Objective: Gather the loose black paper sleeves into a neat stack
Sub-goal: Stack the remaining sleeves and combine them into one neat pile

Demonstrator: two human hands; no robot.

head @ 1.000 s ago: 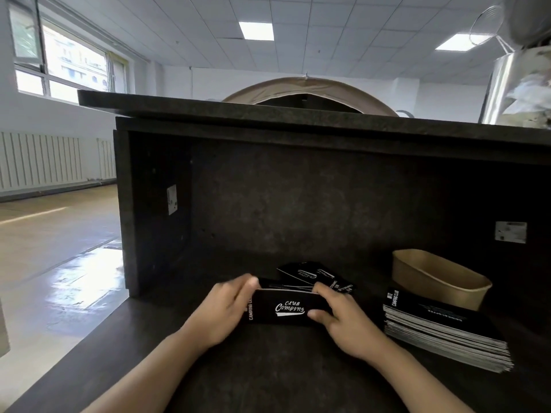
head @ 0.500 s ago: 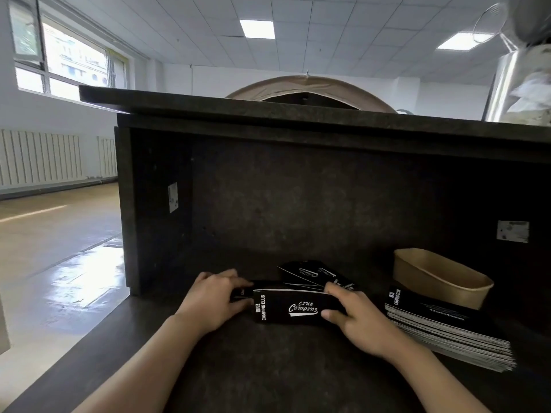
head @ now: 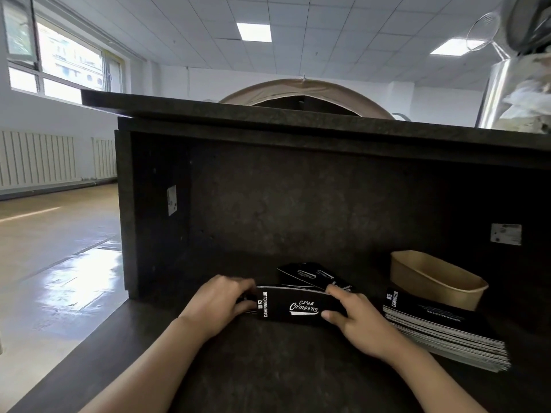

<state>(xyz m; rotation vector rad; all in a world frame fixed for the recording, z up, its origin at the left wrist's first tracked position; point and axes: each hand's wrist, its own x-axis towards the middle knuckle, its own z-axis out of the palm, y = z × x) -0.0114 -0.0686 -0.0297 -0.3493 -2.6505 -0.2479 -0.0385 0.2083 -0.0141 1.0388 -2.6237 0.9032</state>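
A small bundle of black paper sleeves (head: 293,305), printed "Camping Club" in white, stands on its long edge on the dark counter (head: 268,371). My left hand (head: 219,304) grips its left end and my right hand (head: 356,320) pinches its right end between thumb and fingers. Behind the bundle lie a few loose black sleeves (head: 307,274), fanned and overlapping. To the right, a tall stack of the same sleeves (head: 441,326) lies flat on the counter.
A brown paper bowl (head: 436,278) sits behind the flat stack at the right. The dark back wall (head: 298,198) of the counter rises close behind the sleeves, with a ledge on top. The counter's left edge drops to a shiny floor (head: 59,263).
The bundle has shifted to the right between my hands. My left hand moved from covering its left end to gripping it at the edge, so the "Camping Club" side text now shows.
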